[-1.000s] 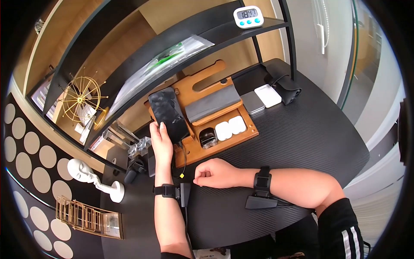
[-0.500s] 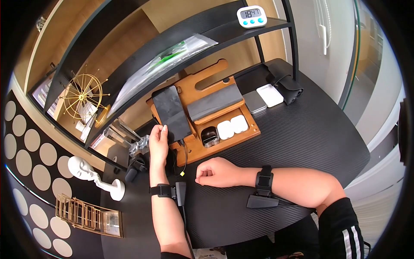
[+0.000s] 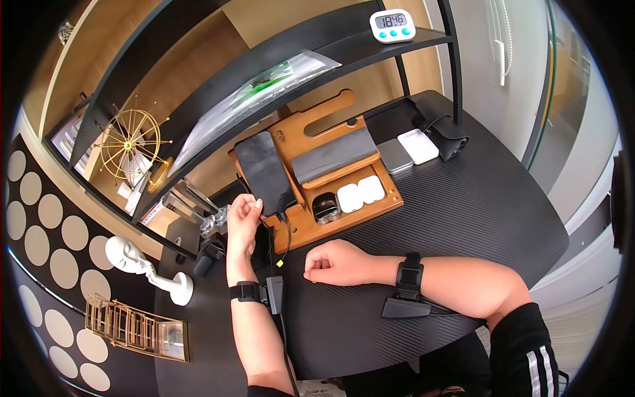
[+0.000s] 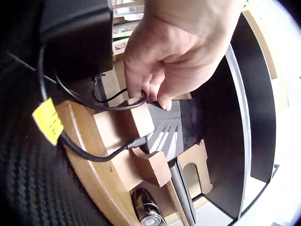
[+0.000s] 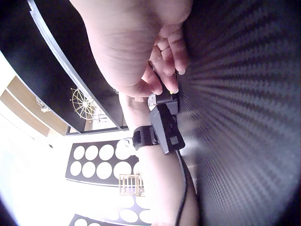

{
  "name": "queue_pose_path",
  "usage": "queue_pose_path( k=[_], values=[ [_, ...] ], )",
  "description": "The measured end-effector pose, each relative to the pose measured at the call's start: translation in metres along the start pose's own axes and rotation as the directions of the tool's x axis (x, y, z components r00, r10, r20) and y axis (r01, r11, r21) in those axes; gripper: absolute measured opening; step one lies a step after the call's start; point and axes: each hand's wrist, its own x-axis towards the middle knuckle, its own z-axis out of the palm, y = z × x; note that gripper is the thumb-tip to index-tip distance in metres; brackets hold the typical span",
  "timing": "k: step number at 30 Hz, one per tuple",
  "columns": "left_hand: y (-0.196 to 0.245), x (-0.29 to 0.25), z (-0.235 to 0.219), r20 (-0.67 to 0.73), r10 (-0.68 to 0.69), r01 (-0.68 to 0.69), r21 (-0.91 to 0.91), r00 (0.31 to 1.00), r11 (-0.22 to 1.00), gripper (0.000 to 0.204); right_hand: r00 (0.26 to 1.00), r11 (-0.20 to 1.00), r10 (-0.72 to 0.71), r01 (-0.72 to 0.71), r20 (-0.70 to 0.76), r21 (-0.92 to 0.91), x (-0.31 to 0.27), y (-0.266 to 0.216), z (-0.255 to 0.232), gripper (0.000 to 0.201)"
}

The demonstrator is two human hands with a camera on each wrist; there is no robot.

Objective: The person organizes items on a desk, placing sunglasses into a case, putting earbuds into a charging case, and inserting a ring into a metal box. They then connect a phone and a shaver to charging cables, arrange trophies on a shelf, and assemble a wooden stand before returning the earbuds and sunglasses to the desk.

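My left hand (image 3: 243, 221) is at the lower left corner of a black phone (image 3: 266, 173), which leans on a wooden docking stand (image 3: 311, 233). In the left wrist view its thumb and fingers are bent together at a thin black cable (image 4: 117, 108), which loops tightly at the fingertips. A second cable, with a yellow tag (image 4: 47, 122), ends in a plug (image 4: 136, 142) at the phone's lower edge. My right hand (image 3: 339, 263) rests on the desk in front of the stand, fingers loosely curled around nothing.
The stand also bears a grey case (image 3: 335, 155), a glossy black item (image 3: 325, 207) and two white rounded cases (image 3: 360, 193). Beyond lie a silver tin (image 3: 395, 157), a white tray (image 3: 419, 146) and a black pouch (image 3: 449, 137). A shelf with a timer (image 3: 392, 26) overhangs the back.
My left hand has slid from the phone's face down to its lower left corner, and its fingers have drawn in at the cable. The right hand stays in place.
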Motion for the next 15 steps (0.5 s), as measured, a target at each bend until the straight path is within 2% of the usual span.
queue_pose_path(
  k=[1, 5, 7, 11, 13, 15],
  values=[
    [-0.0007, -0.0013, 0.0005, -0.023, -0.028, 0.026, -0.066, 0.999, 0.997, 0.005, 1.000, 1.000, 0.007, -0.007, 0.003, -0.001, -0.0002, -0.0002, -0.0002, 0.017],
    [-0.0008, -0.0051, -0.0027, -0.053, -0.063, 0.059, -0.082, 0.997, 0.995, 0.006, 1.000, 1.000, 0.003, -0.003, 0.009, -0.001, -0.0001, -0.0011, 0.0002, 0.017],
    [-0.0032, -0.0021, -0.0053, -0.006, -0.004, 0.005, 0.040, 1.000, 0.999, 0.007, 1.000, 1.000, -0.016, 0.016, -0.005, -0.010, 0.0004, 0.0022, 0.0009, 0.017],
    [0.0038, -0.0018, -0.0067, -0.016, -0.053, 0.055, 0.168, 0.998, 0.984, 0.010, 1.000, 1.000, -0.010, 0.010, -0.006, -0.003, 0.0002, 0.0024, 0.0004, 0.016],
    [0.0006, -0.0019, -0.0074, 0.013, -0.002, -0.002, 0.299, 1.000, 0.954, 0.011, 1.000, 1.000, -0.012, 0.012, -0.003, 0.002, 0.0013, 0.0045, 0.0015, 0.015],
    [0.0014, -0.0017, -0.0074, -0.012, -0.012, 0.015, 0.293, 1.000, 0.956, 0.013, 1.000, 1.000, 0.001, -0.001, 0.006, 0.003, 0.0014, 0.0026, 0.0016, 0.015]
  ],
)
